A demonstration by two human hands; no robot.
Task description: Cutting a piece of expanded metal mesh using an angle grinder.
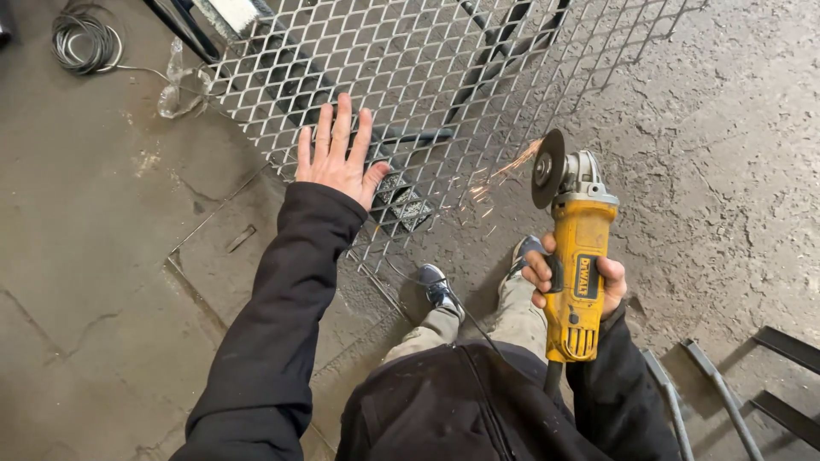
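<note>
My left hand point(335, 155) lies flat, fingers spread, on the near edge of a sheet of expanded metal mesh point(410, 77) that rests on a dark steel frame on the concrete floor. My right hand point(574, 282) grips the body of a yellow angle grinder point(577, 256). Its dark cutting disc point(547, 168) stands upright at the right side of the mesh, and orange sparks point(512, 166) fly off to the left of the disc. My two shoes point(440, 286) stand just below the mesh edge.
A coil of wire point(84, 38) lies at the top left, with crumpled clear plastic point(181, 85) beside it. Steel bars and flat strips point(726, 393) lie on the floor at the bottom right. The concrete floor point(102, 256) is cracked and rough.
</note>
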